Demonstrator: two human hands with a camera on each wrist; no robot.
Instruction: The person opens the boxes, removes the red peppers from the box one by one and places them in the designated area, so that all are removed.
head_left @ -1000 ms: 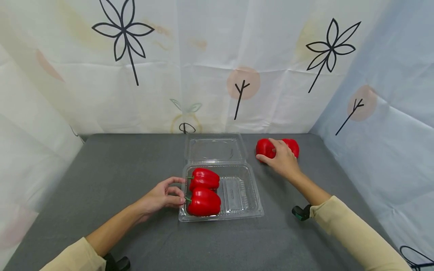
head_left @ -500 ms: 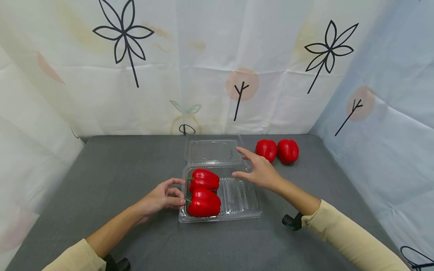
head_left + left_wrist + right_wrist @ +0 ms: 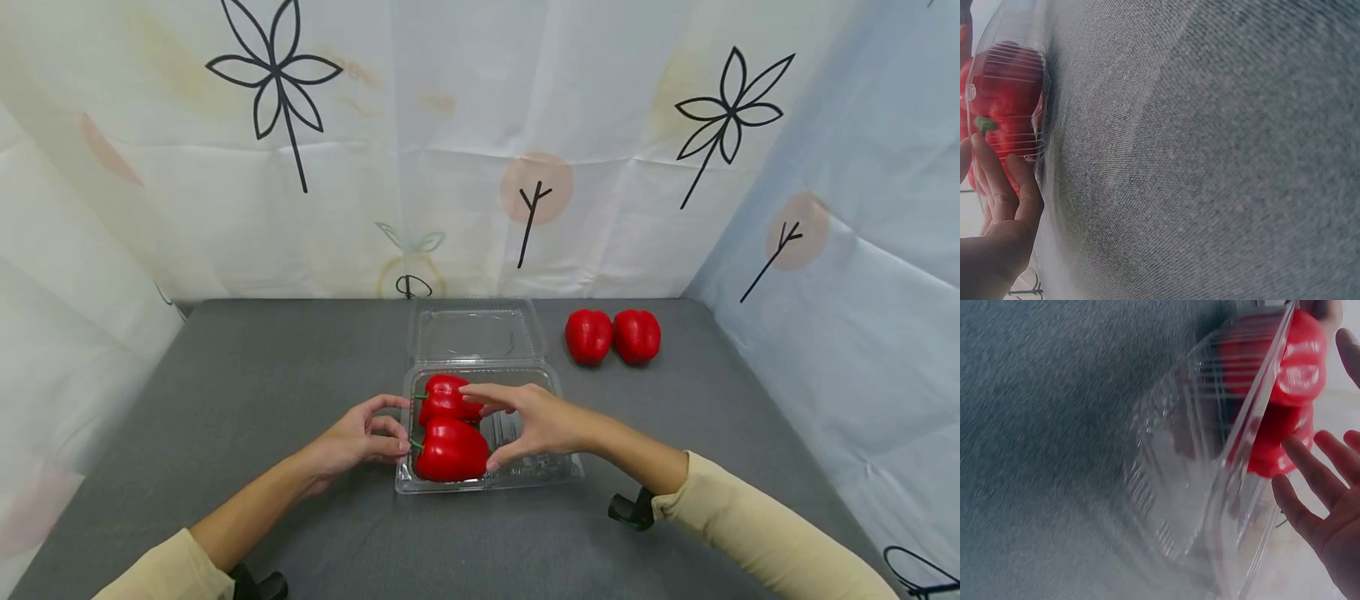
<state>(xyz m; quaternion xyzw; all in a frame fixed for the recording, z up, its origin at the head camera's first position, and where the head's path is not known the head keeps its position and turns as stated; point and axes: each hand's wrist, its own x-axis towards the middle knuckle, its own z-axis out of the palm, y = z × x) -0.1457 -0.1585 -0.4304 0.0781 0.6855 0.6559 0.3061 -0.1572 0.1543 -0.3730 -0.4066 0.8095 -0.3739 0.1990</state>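
Two red bell peppers lie on their sides in the left half of a clear plastic clamshell box [image 3: 558,477], green stems toward the left. The near pepper [image 3: 450,452] sits in front of the far pepper [image 3: 444,398]. My left hand [image 3: 358,435] holds the box's left rim; in the left wrist view its fingers [image 3: 1002,194] lie against the ribbed wall. Over the box my right hand [image 3: 540,421] is spread, with nothing in its grasp. Its fingertips overlap the far pepper and its thumb is by the near one; contact cannot be told.
Two more red bell peppers, a left one [image 3: 588,337] and a right one [image 3: 637,337], stand side by side at the back right of the grey table [image 3: 300,350]. The box's lid [image 3: 477,333] lies folded back. Printed curtains [image 3: 450,108] rise behind and beside the table.
My right hand has left the two peppers at the back right and moved left and nearer, over the box. They stay in place. The left hand keeps its place at the rim.
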